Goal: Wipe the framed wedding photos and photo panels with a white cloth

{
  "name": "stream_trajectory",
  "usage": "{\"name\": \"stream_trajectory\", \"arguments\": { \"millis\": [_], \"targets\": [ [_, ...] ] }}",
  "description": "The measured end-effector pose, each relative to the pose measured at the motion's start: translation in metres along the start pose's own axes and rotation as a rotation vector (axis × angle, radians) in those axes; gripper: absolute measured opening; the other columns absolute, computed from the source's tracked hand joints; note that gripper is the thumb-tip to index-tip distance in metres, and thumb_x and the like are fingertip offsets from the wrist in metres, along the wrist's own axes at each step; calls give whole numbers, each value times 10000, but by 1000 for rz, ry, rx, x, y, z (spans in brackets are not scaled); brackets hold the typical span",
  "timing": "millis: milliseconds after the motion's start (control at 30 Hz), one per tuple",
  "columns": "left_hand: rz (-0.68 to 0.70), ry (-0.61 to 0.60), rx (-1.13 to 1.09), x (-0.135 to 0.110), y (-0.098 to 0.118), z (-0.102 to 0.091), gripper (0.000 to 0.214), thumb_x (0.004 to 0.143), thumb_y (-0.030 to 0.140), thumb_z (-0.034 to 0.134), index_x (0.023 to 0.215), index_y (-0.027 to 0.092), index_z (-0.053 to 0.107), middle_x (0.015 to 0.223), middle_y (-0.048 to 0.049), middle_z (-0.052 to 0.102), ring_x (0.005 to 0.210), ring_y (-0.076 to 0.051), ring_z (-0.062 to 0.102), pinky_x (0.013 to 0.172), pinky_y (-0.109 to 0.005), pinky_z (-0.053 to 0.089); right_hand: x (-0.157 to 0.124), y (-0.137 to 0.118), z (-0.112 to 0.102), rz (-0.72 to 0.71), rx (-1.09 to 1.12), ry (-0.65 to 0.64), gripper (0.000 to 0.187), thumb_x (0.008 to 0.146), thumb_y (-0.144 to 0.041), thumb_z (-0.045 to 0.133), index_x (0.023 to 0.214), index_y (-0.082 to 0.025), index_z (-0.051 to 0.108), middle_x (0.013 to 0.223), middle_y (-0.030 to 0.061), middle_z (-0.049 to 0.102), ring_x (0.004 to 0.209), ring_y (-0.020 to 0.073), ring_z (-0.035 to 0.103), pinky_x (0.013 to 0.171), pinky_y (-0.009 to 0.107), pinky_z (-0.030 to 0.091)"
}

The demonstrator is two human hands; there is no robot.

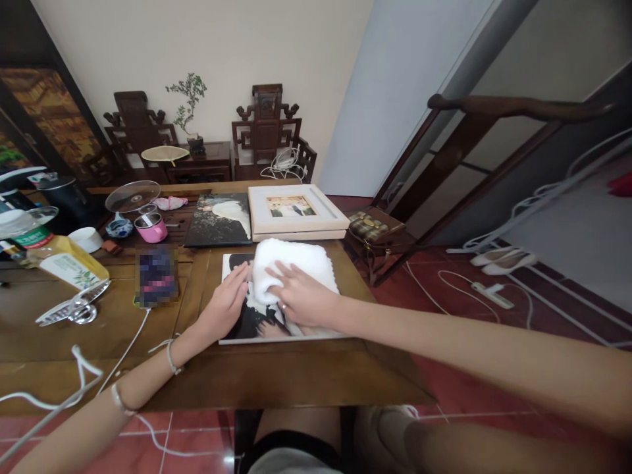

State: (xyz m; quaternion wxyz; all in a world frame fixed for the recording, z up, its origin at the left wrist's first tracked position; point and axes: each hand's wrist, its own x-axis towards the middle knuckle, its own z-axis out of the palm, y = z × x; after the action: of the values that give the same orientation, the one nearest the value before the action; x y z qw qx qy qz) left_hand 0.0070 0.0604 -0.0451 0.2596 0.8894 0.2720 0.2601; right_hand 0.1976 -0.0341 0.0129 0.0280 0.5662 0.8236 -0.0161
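A large photo print lies flat on the wooden table in front of me. A folded white cloth rests on the print's upper part. My right hand presses down on the cloth's near edge with its fingers gripping the fabric. My left hand lies flat on the print's left edge, fingers stretched out and together, holding nothing.
Behind the print lie a dark photo and a cream picture frame. A phone with a white cable, a pink cup, bottles and a clip sit to the left. A small wooden stool stands at the table's right.
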Motion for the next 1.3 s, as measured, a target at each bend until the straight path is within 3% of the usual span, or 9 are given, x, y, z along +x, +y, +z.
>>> {"name": "stream_trajectory", "arguments": {
  "millis": [233, 333, 433, 567, 700, 767, 867, 1100, 1300],
  "targets": [
    [-99, 143, -101, 3, 8, -13, 523, 1015, 429, 275, 1416, 150, 463, 1501, -99, 448, 1406, -211, 388, 1192, -426, 274, -18, -39, -5, -441, 37, 11, 324, 780, -181, 583, 1074, -149, 716, 1470, 197, 435, 1377, 415, 333, 1093, 585, 287],
    [-126, 131, -91, 3, 10, -11, 548, 1016, 431, 255, 1422, 118, 449, 1497, -119, 448, 1401, -210, 397, 1188, -413, 283, -34, -45, -9, -516, 88, -4, 280, 753, -184, 598, 997, -148, 731, 1442, 185, 476, 1362, 411, 363, 1086, 570, 314],
    [-99, 57, -53, 2, 7, -6, 557, 1014, 427, 265, 1426, 96, 440, 1505, -138, 426, 1408, -216, 384, 1188, -406, 280, -42, -42, -13, -429, 137, -16, 272, 741, -173, 583, 969, -137, 728, 1351, 179, 565, 1313, 376, 440, 1046, 521, 381],
    [41, -52, 40, -2, -3, 3, 506, 1007, 361, 327, 1440, 118, 424, 1520, -141, 401, 1446, -244, 304, 1180, -474, 277, -38, -23, -16, -49, 154, -34, 299, 771, -141, 512, 989, -136, 717, 1221, 203, 628, 1035, 308, 631, 877, 423, 473],
    [105, -51, 106, -5, -10, 8, 426, 1001, 285, 364, 1391, 169, 492, 1498, -125, 445, 1446, -251, 305, 1157, -506, 312, -20, 2, -16, 166, 264, 47, 313, 795, -93, 426, 943, -145, 696, 902, 126, 694, 777, 222, 628, 746, 314, 442],
    [119, -45, 111, -5, -8, 7, 406, 999, 268, 373, 1371, 181, 509, 1496, -122, 450, 1439, -255, 323, 1150, -508, 326, -6, 10, -18, 147, 357, 83, 298, 785, -75, 422, 902, -148, 686, 796, 80, 680, 735, 198, 599, 715, 279, 416],
    [125, -56, 115, -4, -3, 4, 383, 992, 249, 380, 1336, 174, 530, 1476, -136, 470, 1406, -274, 384, 1120, -502, 370, 22, 13, -22, 84, 448, 125, 317, 779, -56, 421, 937, -136, 684, 858, 74, 692, 768, 189, 590, 712, 261, 393],
    [111, -61, 129, 0, -1, 1, 298, 968, 238, 414, 1176, 164, 614, 1157, -152, 670, 1136, -298, 606, 999, -494, 469, 80, 6, -39, -261, 410, 79, 283, 785, -94, 434, 920, -145, 677, 929, 65, 697, 817, 199, 574, 718, 270, 366],
    [107, -60, 117, -2, -3, 3, 363, 980, 249, 394, 1287, 153, 563, 1301, -170, 608, 1249, -306, 542, 1036, -509, 446, 75, 15, -42, -158, 462, 5, 287, 754, -95, 412, 901, -159, 650, 689, 11, 634, 596, 159, 530, 583, 257, 345]
  ]
}}
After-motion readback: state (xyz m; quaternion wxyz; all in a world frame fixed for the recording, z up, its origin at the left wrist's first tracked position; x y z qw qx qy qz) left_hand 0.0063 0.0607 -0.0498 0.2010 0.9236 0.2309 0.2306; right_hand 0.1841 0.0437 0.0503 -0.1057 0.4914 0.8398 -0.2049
